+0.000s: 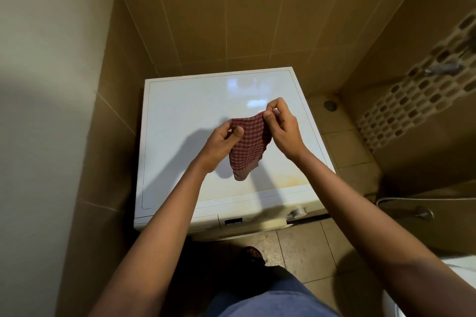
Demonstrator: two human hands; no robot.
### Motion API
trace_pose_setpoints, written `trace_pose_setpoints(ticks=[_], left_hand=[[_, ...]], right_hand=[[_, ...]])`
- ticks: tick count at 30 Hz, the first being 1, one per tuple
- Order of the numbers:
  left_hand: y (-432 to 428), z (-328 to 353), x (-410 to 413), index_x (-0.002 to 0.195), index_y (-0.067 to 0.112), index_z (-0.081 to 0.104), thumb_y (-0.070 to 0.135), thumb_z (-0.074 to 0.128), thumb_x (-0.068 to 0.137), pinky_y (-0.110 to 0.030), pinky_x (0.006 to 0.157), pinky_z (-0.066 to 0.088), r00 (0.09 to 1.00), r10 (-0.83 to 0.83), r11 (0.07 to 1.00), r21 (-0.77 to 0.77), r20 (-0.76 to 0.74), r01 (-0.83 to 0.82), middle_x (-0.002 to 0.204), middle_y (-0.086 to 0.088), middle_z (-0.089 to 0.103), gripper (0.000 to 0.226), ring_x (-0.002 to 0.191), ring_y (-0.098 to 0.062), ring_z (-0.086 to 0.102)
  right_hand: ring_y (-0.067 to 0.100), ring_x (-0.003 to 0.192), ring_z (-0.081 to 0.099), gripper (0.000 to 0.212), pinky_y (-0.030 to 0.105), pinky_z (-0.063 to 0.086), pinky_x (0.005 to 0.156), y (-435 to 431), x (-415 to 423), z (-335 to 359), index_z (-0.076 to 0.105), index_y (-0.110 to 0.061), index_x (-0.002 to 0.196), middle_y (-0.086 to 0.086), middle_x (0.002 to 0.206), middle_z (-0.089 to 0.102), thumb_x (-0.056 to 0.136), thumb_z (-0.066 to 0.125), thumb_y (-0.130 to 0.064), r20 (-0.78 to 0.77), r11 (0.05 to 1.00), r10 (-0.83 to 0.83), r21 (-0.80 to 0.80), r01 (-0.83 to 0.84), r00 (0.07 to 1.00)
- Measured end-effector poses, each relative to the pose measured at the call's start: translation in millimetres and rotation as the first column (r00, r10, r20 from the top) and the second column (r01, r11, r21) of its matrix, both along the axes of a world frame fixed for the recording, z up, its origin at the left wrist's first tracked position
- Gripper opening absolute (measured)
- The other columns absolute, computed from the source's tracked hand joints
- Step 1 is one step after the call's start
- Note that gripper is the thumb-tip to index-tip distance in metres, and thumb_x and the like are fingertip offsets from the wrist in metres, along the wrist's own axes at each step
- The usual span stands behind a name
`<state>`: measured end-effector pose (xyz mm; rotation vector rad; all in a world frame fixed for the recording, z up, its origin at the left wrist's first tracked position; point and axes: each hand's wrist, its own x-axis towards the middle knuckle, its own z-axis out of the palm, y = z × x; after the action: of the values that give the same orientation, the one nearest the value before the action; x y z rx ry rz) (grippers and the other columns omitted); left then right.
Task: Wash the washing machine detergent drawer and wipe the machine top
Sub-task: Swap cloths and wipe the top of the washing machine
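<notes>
Head view: white machine top (185, 110), brown-tiled walls (231, 20), left hand (219, 145) and right hand (283, 131) pinching checked cloth (248, 148).

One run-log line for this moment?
step: wipe prep | left hand, right hand: pinching checked cloth | cloth: hanging over machine top

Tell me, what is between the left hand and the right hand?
In the head view, a red checked cloth hangs between them; the left hand and right hand each pinch an upper corner.
</notes>
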<state>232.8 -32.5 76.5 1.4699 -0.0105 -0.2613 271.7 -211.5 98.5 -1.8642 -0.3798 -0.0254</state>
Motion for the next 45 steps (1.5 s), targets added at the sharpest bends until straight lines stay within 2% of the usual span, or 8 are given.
trace_pose_setpoints(ticks=[6,15,19,23,31,37,41,45], left_hand=[[-4,-20,-16,0.119,0.007,0.058,-0.008,0.070,0.078,-0.028,0.079,0.054,0.979,-0.055,0.977,-0.213,-0.197,0.012,0.106,-0.006,0.071,0.045,0.100,-0.020,0.067],[0,-14,-17,0.120,0.007,0.062,0.009,0.063,0.090,-0.032,0.088,0.055,0.922,-0.218,0.974,-0.127,-0.321,0.186,0.113,-0.008,0.070,0.030,0.105,-0.020,0.067],[-4,-6,-13,0.116,0.012,0.064,0.012,0.061,0.092,-0.026,0.082,0.054,0.923,-0.261,0.965,-0.041,-0.281,0.260,0.107,-0.003,0.072,0.024,0.102,-0.017,0.068],[-6,-2,-11,0.121,0.009,0.062,0.016,0.067,0.089,-0.031,0.092,0.053,0.914,-0.310,0.934,0.094,-0.262,0.344,0.115,-0.009,0.070,0.032,0.108,-0.021,0.067],[-5,-15,-31,0.095,0.025,0.067,0.021,0.077,0.075,-0.030,0.061,0.056,0.966,-0.254,0.752,0.618,-0.049,0.229,0.079,0.003,0.071,0.022,0.070,-0.009,0.069],[-8,-61,-53,0.106,0.010,0.072,-0.008,0.073,0.068,-0.031,0.054,0.047,0.784,-0.334,0.267,0.850,0.524,-0.454,0.079,-0.008,0.072,0.043,0.066,-0.030,0.064],[-14,-103,-81,0.121,0.002,0.064,0.002,0.080,0.059,-0.039,0.071,0.053,0.828,-0.471,-0.022,0.934,0.304,-0.355,0.105,-0.013,0.071,0.063,0.086,-0.030,0.066],[-10,-130,-107,0.117,0.011,0.069,0.037,0.068,0.074,-0.039,0.074,0.051,0.813,-0.555,-0.054,0.967,0.177,-0.247,0.108,-0.007,0.073,0.050,0.090,-0.025,0.068]], right_hand=[[0.015,0.061,0.050,0.006,0.030,0.042,0.051,3,6,0,0.045,-0.007,0.093,0.006,0.076,0.058,0.098,0.046,-0.011,-0.256,0.999,-0.033,0.019,0.040,0.966],[0.020,0.081,0.057,0.009,0.032,0.051,0.070,-14,11,-2,0.049,-0.006,0.101,0.008,0.088,0.058,0.098,0.046,-0.014,-0.690,0.945,-0.066,0.189,0.267,0.721],[0.011,0.075,0.063,0.055,0.021,0.053,0.063,-34,22,4,0.063,-0.005,0.101,0.004,0.082,0.065,0.079,0.064,-0.055,-0.847,0.994,0.108,0.082,-0.073,0.520],[0.009,0.065,0.057,0.058,0.017,0.053,0.058,-47,38,13,0.062,-0.001,0.106,0.004,0.078,0.059,0.067,0.075,-0.043,-0.901,0.924,0.156,-0.011,-0.382,0.404],[0.014,0.091,0.065,0.048,0.028,0.054,0.085,-39,38,14,0.067,-0.011,0.114,0.006,0.101,0.068,0.075,0.061,0.016,-0.555,0.695,0.343,-0.393,-0.603,0.758],[0.005,0.088,0.053,0.026,0.013,0.039,0.076,-42,17,-50,0.078,-0.015,0.089,0.001,0.094,0.061,0.071,0.076,0.003,-0.090,0.812,0.344,-0.471,-0.345,0.934],[0.023,0.103,0.045,0.019,0.035,0.045,0.086,-55,-12,-97,0.079,-0.019,0.089,0.004,0.112,0.057,0.077,0.075,-0.005,-0.091,0.783,0.228,-0.575,-0.238,0.969],[0.026,0.106,0.051,0.023,0.034,0.047,0.090,-68,-38,-110,0.078,-0.023,0.090,0.008,0.116,0.056,0.075,0.076,-0.006,-0.194,0.661,0.284,-0.670,-0.338,0.939]])
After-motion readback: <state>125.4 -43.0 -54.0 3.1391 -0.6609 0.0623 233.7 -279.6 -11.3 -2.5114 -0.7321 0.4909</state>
